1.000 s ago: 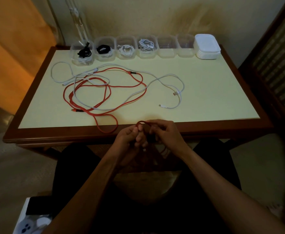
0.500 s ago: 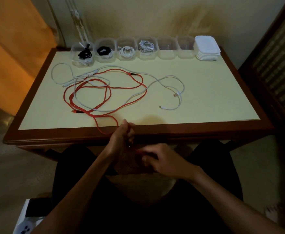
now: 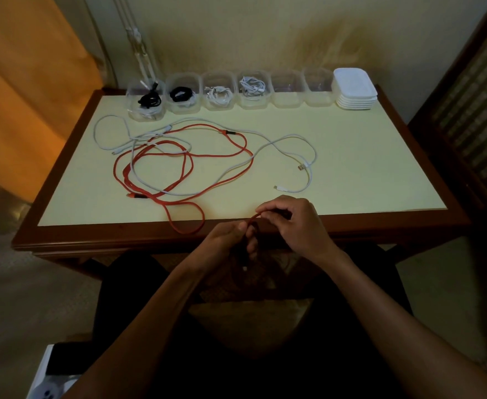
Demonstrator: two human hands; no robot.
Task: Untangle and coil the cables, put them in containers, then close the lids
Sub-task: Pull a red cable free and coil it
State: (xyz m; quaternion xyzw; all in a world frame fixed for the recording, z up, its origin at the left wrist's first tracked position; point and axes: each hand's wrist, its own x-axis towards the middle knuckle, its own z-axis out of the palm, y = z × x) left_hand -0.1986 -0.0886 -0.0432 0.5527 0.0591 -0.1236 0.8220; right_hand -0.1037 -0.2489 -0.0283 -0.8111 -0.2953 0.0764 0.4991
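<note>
Head: red cable [image 3: 238, 145] betw. R-hand fingers [image 3: 268, 210]

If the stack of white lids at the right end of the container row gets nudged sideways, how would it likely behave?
The stack of white lids looks like thin plastic, so probably light and easily pushed. The lids sit nested but loose, so the top ones may slide off. It stands near the table corner, so it might go over the edge.

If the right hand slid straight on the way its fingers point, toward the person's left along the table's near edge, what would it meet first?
Probably the left hand, just beside the right hand, both gripping the red cable. Depth between them is unclear.
</note>
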